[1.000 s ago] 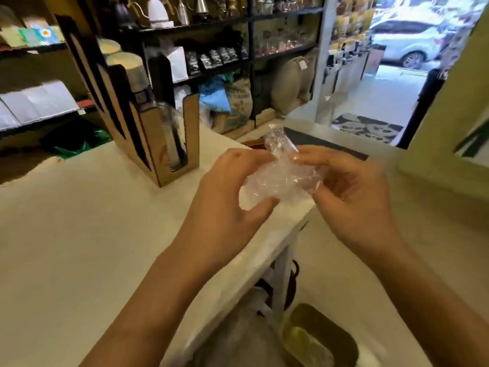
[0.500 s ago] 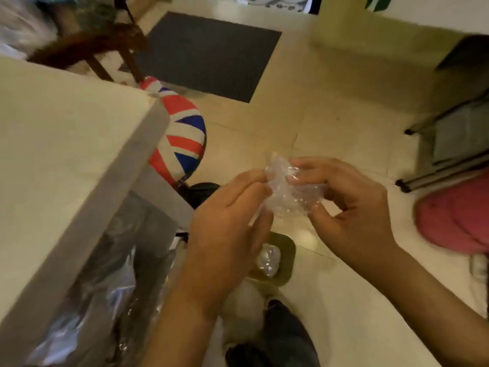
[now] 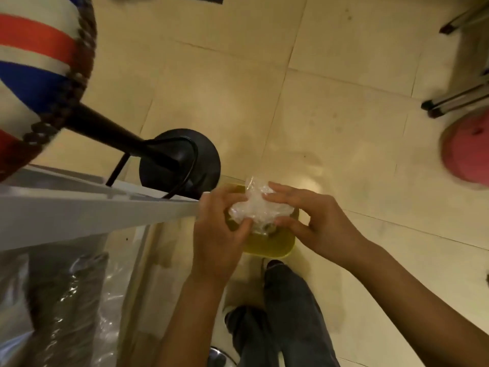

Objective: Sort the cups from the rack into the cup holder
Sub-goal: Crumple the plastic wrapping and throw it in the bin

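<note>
A crumpled ball of clear plastic wrap point(image 3: 254, 207) is squeezed between my two hands. My left hand point(image 3: 217, 231) grips it from the left, and my right hand point(image 3: 315, 223) presses its fingers on it from the right. Both hands hover right above a yellow-green bin point(image 3: 275, 245) that stands on the tiled floor. No cups, rack or cup holder are in view.
The white table edge point(image 3: 92, 210) runs in from the left, with plastic-wrapped goods point(image 3: 66, 308) under it. A flag-patterned stool seat point(image 3: 34, 62) on a black round base point(image 3: 182, 160) stands beyond. A pink stool point(image 3: 465, 152) and metal legs point(image 3: 455, 99) are at right. My legs point(image 3: 285, 313) are below.
The view has swung down from the counter to the floor. Both hands have carried the plastic wrap off the table and down over the yellow-green bin.
</note>
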